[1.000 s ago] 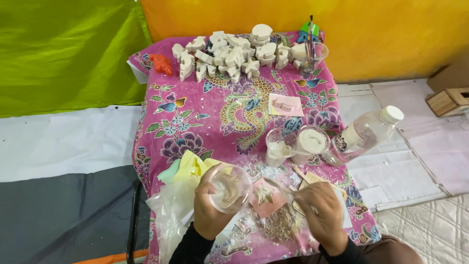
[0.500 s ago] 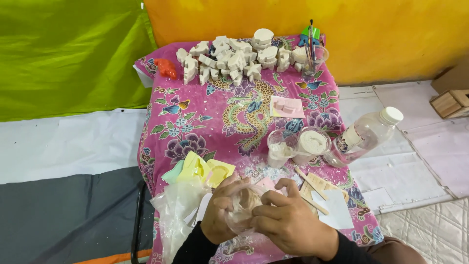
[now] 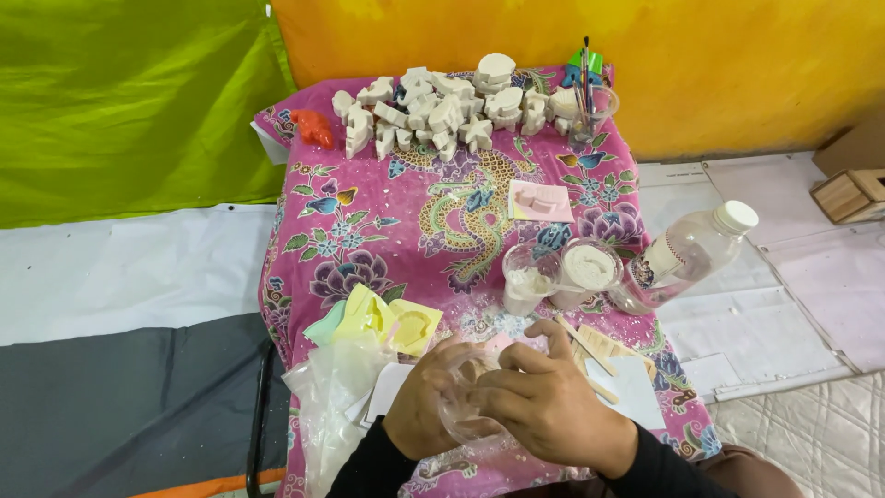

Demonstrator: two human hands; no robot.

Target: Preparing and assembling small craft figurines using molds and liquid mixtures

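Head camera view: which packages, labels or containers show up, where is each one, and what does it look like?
Clear plastic bottle, white cap, pale label band: lying at the table's right edge.
Clear plastic bag: crumpled, beside the left hand.
Cardboard box: brown, far right on the floor.
No screens or signs.

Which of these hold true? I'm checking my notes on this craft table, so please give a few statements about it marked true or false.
1. Both hands, left hand and right hand, hold a clear plastic cup. True.
2. The white cast figures sit at the near edge. False: they are at the far edge.
3. The clear bottle lies tilted, white cap on. True.
4. The tablecloth is plain blue. False: it is pink and floral.
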